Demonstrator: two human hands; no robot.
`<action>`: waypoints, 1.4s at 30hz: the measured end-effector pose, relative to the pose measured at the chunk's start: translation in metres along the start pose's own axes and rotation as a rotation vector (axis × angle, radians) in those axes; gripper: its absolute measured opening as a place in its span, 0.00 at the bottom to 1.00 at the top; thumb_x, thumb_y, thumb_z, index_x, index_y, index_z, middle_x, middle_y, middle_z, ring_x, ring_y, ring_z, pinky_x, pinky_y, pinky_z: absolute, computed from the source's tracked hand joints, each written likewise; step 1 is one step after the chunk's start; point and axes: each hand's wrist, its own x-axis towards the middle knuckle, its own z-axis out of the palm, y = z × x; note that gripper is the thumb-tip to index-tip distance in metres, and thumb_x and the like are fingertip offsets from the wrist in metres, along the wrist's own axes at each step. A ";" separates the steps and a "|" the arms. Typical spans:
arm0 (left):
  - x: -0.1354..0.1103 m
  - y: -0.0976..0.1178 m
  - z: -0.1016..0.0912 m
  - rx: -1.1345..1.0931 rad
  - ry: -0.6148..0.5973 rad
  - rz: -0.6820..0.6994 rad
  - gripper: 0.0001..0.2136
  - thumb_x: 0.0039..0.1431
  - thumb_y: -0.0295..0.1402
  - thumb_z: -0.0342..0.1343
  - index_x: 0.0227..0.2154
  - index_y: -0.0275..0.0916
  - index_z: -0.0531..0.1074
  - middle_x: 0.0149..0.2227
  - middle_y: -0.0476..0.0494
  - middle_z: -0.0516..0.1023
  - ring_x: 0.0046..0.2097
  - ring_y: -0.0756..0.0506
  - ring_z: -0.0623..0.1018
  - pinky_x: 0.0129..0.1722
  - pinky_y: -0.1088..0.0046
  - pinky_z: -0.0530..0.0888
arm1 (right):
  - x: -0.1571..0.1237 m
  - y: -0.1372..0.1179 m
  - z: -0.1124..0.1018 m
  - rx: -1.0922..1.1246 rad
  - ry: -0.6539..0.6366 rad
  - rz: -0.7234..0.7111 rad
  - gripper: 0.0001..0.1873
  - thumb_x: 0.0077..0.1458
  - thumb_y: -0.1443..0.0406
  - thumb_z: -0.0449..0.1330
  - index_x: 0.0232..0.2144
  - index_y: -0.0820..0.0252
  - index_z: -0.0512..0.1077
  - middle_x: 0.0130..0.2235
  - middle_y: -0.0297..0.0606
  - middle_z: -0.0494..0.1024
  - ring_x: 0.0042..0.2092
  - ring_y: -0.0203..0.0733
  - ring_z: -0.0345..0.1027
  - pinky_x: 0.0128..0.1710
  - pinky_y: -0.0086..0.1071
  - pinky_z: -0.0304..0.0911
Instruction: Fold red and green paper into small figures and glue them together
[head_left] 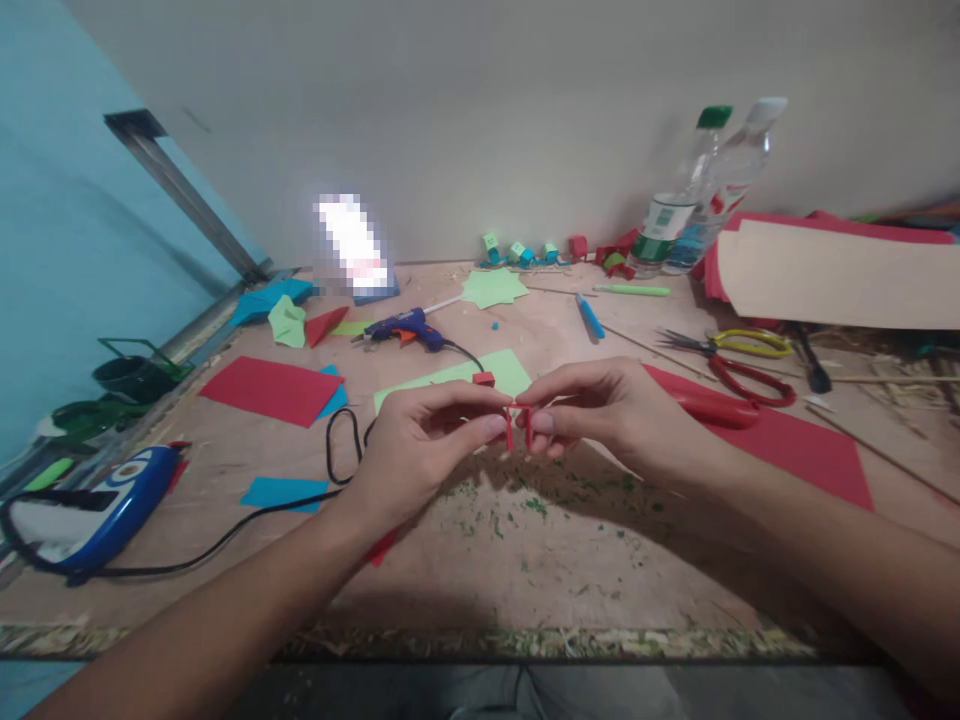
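Note:
My left hand (420,445) and my right hand (600,410) meet above the middle of the wooden table (525,560). Between their fingertips they pinch a small folded red paper piece (517,425), whose two thin legs hang down. The fingers of both hands are curled closed around it. Right behind the hands lie a tiny red paper cube (484,378) and a light green sheet (480,375). A red sheet (795,445) lies under my right wrist.
A blue glue gun (405,328) with a black cord lies behind the hands. Scissors (739,365) with red and yellow handles sit at the right, near two plastic bottles (690,215). Red and blue paper scraps lie left, with a blue device (97,510) at the left edge.

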 end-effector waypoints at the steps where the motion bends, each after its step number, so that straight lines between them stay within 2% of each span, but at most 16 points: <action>1: 0.000 -0.001 0.000 -0.003 -0.004 -0.002 0.06 0.55 0.26 0.70 0.35 0.43 0.87 0.33 0.50 0.88 0.34 0.52 0.84 0.34 0.84 0.79 | 0.000 0.000 0.000 0.001 -0.002 0.002 0.08 0.55 0.66 0.76 0.38 0.59 0.86 0.32 0.39 0.88 0.32 0.35 0.82 0.33 0.24 0.77; 9: 0.000 0.000 -0.002 0.021 -0.033 -0.022 0.04 0.57 0.26 0.70 0.32 0.42 0.87 0.32 0.49 0.87 0.34 0.51 0.83 0.36 0.81 0.79 | -0.001 -0.002 0.004 0.046 -0.031 0.023 0.05 0.56 0.68 0.75 0.37 0.59 0.86 0.31 0.38 0.88 0.32 0.34 0.82 0.33 0.22 0.77; 13: 0.001 0.001 -0.006 0.013 -0.090 -0.053 0.03 0.55 0.26 0.70 0.30 0.40 0.87 0.30 0.48 0.86 0.32 0.51 0.81 0.34 0.81 0.77 | -0.003 0.000 0.003 0.087 -0.090 0.049 0.03 0.55 0.68 0.75 0.35 0.59 0.87 0.31 0.38 0.88 0.31 0.34 0.82 0.33 0.22 0.78; 18: 0.001 -0.001 -0.008 -0.103 -0.182 -0.094 0.01 0.55 0.27 0.72 0.30 0.39 0.86 0.29 0.47 0.84 0.33 0.50 0.80 0.36 0.78 0.77 | -0.004 0.002 0.003 0.088 -0.124 0.049 0.03 0.54 0.68 0.76 0.34 0.59 0.87 0.32 0.38 0.88 0.30 0.33 0.81 0.34 0.24 0.78; 26: -0.004 -0.002 -0.005 -0.120 -0.292 -0.138 0.07 0.57 0.34 0.72 0.27 0.38 0.84 0.28 0.46 0.82 0.32 0.48 0.78 0.35 0.73 0.76 | -0.005 0.000 0.005 0.003 -0.193 0.050 0.02 0.53 0.70 0.75 0.31 0.60 0.87 0.31 0.38 0.86 0.31 0.35 0.78 0.35 0.28 0.78; 33: -0.001 -0.003 -0.006 -0.088 -0.186 -0.090 0.09 0.55 0.38 0.74 0.29 0.39 0.84 0.30 0.44 0.84 0.32 0.47 0.79 0.35 0.72 0.78 | -0.005 -0.002 0.002 0.088 -0.176 0.076 0.05 0.55 0.66 0.75 0.36 0.58 0.86 0.31 0.36 0.87 0.30 0.36 0.80 0.34 0.30 0.77; 37: 0.000 -0.005 -0.007 -0.091 -0.185 -0.068 0.07 0.55 0.36 0.74 0.30 0.39 0.84 0.31 0.44 0.84 0.34 0.47 0.80 0.37 0.72 0.79 | -0.003 0.000 0.002 0.119 -0.159 0.081 0.05 0.55 0.68 0.75 0.36 0.59 0.85 0.31 0.35 0.86 0.30 0.33 0.79 0.33 0.26 0.76; 42: -0.002 -0.009 -0.008 -0.164 -0.208 -0.097 0.04 0.58 0.33 0.71 0.34 0.39 0.85 0.33 0.45 0.85 0.34 0.47 0.82 0.36 0.73 0.80 | -0.003 0.001 0.003 0.116 -0.151 0.105 0.06 0.54 0.66 0.76 0.35 0.60 0.84 0.31 0.35 0.86 0.29 0.34 0.79 0.33 0.28 0.75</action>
